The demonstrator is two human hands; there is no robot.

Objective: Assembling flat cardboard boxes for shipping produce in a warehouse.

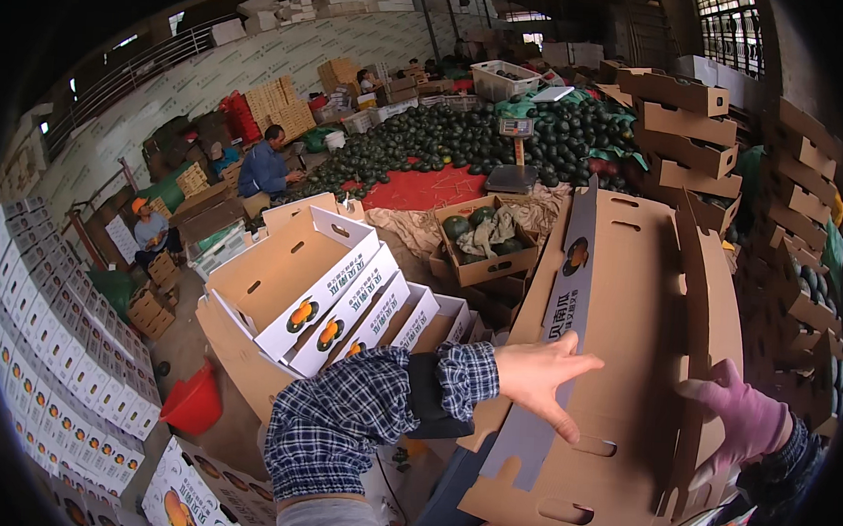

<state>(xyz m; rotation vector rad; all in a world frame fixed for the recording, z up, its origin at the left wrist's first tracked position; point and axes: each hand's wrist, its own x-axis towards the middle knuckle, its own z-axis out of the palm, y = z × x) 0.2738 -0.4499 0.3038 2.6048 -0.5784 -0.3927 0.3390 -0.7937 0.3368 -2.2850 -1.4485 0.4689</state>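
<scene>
In front of me lies a partly folded brown cardboard carton blank [631, 319] with hand holes. Its left side is a folded, printed grey-white strip [571, 279]; its right flap [705, 341] stands raised. Over the left part of the blank, my bare left hand [548, 374] is open, thumb and fingers spread, with nothing in it. Whether its fingertips touch the cardboard I cannot tell. A pink-purple glove covers my right hand [744, 416]. This hand is open at the raised flap, thumb and fingers apart. Checked sleeves cover both arms.
Folded carton trays [299, 272] are stacked to my left, near a red tub [193, 399]. Ahead stand a box of dark green squashes [483, 264], a scale [512, 179] and a large squash heap [426, 150]. Brown cartons [686, 133] tower at right. Several people sit far left.
</scene>
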